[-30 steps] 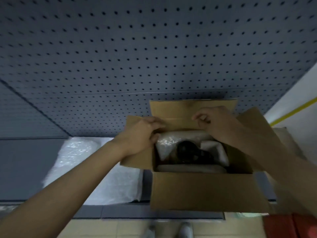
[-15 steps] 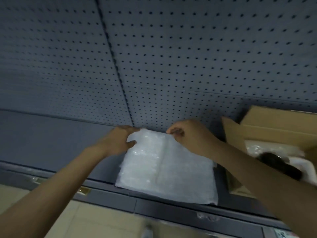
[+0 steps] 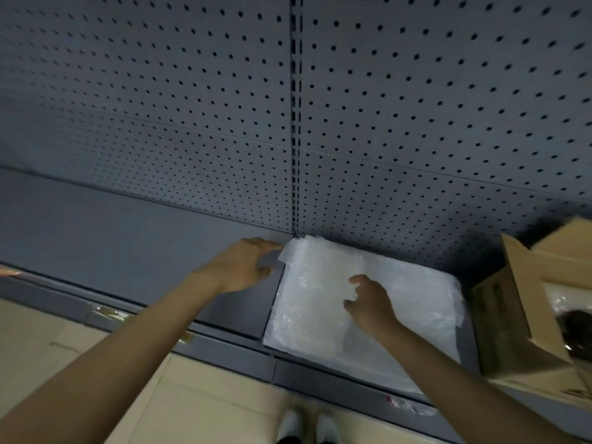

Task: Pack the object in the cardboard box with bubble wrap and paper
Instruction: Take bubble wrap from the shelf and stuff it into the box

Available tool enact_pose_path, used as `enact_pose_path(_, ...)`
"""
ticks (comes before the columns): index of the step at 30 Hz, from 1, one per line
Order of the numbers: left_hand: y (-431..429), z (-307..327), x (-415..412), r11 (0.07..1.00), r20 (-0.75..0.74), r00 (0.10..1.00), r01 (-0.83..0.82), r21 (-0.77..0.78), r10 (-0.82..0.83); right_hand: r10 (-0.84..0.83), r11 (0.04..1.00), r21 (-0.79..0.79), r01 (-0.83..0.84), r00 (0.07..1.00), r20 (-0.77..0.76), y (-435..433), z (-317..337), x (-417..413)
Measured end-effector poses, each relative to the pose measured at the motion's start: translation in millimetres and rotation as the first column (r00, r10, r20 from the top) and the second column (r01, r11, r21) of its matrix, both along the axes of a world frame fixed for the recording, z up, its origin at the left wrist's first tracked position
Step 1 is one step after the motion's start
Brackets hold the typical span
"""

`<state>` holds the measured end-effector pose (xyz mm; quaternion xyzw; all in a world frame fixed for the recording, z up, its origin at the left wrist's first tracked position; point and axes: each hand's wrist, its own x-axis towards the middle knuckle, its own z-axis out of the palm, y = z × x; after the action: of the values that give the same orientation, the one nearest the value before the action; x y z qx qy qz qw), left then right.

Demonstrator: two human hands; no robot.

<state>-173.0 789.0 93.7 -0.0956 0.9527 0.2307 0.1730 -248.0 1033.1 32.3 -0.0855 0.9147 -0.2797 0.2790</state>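
A stack of white bubble wrap sheets (image 3: 378, 293) lies flat on the grey shelf (image 3: 128, 245). My left hand (image 3: 243, 267) rests at the stack's far left corner, its fingers touching the corner of the top sheet. My right hand (image 3: 368, 302) hovers over the middle of the stack, fingers curled and apart, holding nothing. At the right edge stands the open cardboard box (image 3: 519, 315). A dark object (image 3: 579, 325) lies inside it among white wrapping, mostly cut off by the frame.
A grey pegboard wall (image 3: 416, 107) rises behind the shelf, with a vertical slotted rail (image 3: 296, 123) in the middle. Beige floor (image 3: 192, 405) and my white shoes (image 3: 307, 424) show below the shelf's front edge.
The view has swung left from the box to the bubble wrap. Both hands left the box flaps; the right hand has let go of the stack's far edge and pulled back over its middle.
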Motion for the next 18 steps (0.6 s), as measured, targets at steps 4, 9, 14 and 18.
enact_pose_path(4,-6,-6,11,1.000,0.035,0.999,-0.028,0.010,0.027,-0.307,0.949,0.023,0.314,0.907,0.287,-7,-29,6)
enact_pose_path(9,-6,-15,23,0.999,0.087,0.995,-0.046,0.017,0.044,-0.408,0.902,-0.014,0.432,0.861,0.305,-6,-40,9)
enact_pose_path(14,1,-24,27,0.997,0.116,0.992,-0.054,0.054,0.048,-0.421,0.895,-0.057,0.442,0.882,0.212,6,-41,5)
enact_pose_path(18,15,-27,26,0.996,0.148,0.989,-0.013,0.088,0.000,-0.350,0.935,-0.017,0.355,0.929,0.118,11,-40,11)
